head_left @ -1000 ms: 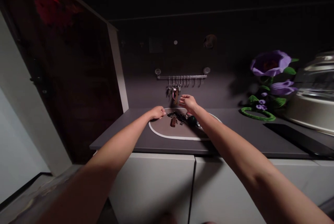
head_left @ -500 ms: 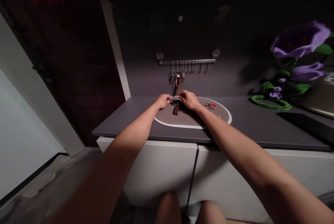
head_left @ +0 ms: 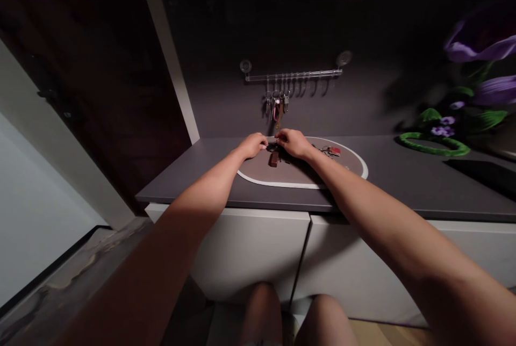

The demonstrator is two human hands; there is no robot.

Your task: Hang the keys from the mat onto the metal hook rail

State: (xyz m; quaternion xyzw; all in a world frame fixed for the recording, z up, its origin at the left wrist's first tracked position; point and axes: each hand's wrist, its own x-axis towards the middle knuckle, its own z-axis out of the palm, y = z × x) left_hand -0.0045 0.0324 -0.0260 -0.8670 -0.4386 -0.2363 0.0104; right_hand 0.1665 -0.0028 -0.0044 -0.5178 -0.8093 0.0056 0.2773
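My left hand (head_left: 253, 145) is closed in a pinch at the back of the oval mat (head_left: 270, 179), at the edge of a dark bunch of keys (head_left: 273, 148). Close by on the right, my right hand (head_left: 295, 143) has its thumb and fingers curled together over the same bunch; what lies between its fingertips is too small to make out. A reddish-brown rectangular fob (head_left: 274, 159) lies on the mat just below the bunch. Farther right, a red tag (head_left: 334, 151) rests beside a few keys (head_left: 323, 150), partly behind my right wrist.
A clear hook rail (head_left: 296, 75) is fixed to the dark wall, with several key sets (head_left: 277, 107) hanging at its left part. Purple fabric flowers (head_left: 443, 130) with a green ring base (head_left: 433, 144) stand at right. White cabinet doors (head_left: 250, 249) are below the counter (head_left: 169, 174).
The camera has tilted down and moved slightly closer, so the rail and counter appear higher. Both hands stay at the bunch of keys, with only small finger movements.
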